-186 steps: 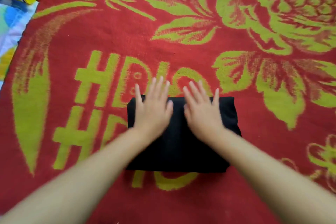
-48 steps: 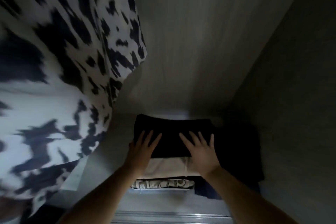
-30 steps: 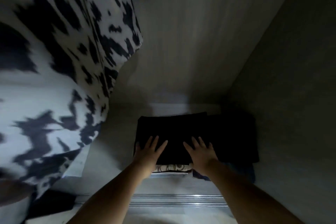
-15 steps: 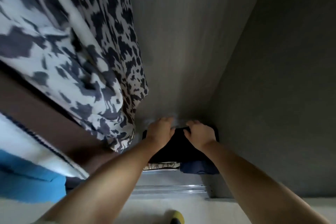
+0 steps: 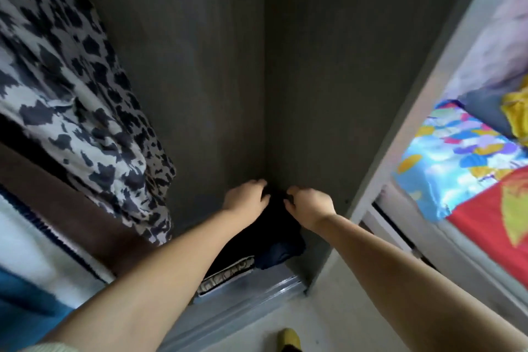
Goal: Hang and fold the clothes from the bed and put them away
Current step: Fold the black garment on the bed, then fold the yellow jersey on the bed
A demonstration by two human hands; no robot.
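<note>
The folded black garment [image 5: 267, 233] lies on top of a stack in the wardrobe's bottom right corner. Under it a folded patterned piece [image 5: 228, 274] and a dark navy piece [image 5: 281, 253] stick out at the front. My left hand [image 5: 247, 197] and my right hand [image 5: 310, 203] reach deep inside. Both have their fingers curled over the garment's far edge, close to the back wall, and the fingertips are hidden in the dark. On the bed at the far right lies a yellow garment [image 5: 517, 114].
A black-and-white spotted garment [image 5: 85, 88] hangs at the left, close to my left arm. The wardrobe's side panel [image 5: 328, 94] stands right beside my right hand. The bed with a red blanket [image 5: 491, 223] is at the right. A yellow slipper [image 5: 290, 337] is on the floor.
The folded black garment went from the bed onto the stack in the wardrobe. My hands slid from its near edge to its far edge. The view swung left, bringing the bed into sight.
</note>
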